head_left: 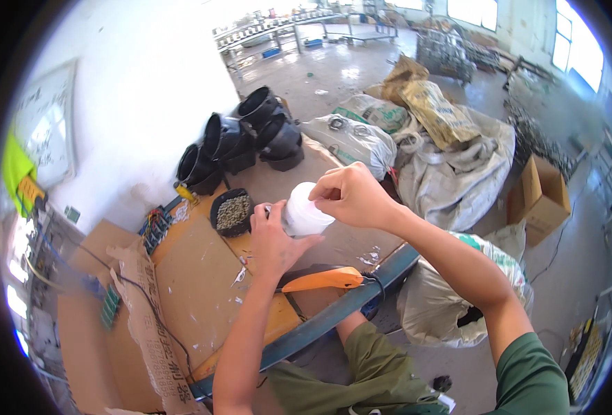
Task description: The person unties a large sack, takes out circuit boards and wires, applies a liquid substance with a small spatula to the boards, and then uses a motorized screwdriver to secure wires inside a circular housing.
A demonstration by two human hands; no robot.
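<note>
Well, the white piece (306,216) is up above the table (361,240), between both hands. The left hand (273,238) has fingers and thumb wrapped around its near side; the right hand (351,196) has fingertips pressed together at its upper right edge, though exactly what they pinch is hidden. A steady, uncrushing left hold and light right fingertips should work best.

The table (281,322) has a blue-grey metal edge (325,330) and cardboard (194,277) over its wooden top; on it are black buckets (231,140) toward the far side, a dark bowl (238,230) of small pieces (233,211), an orange tool (328,278) and white scraps (239,276)
</note>
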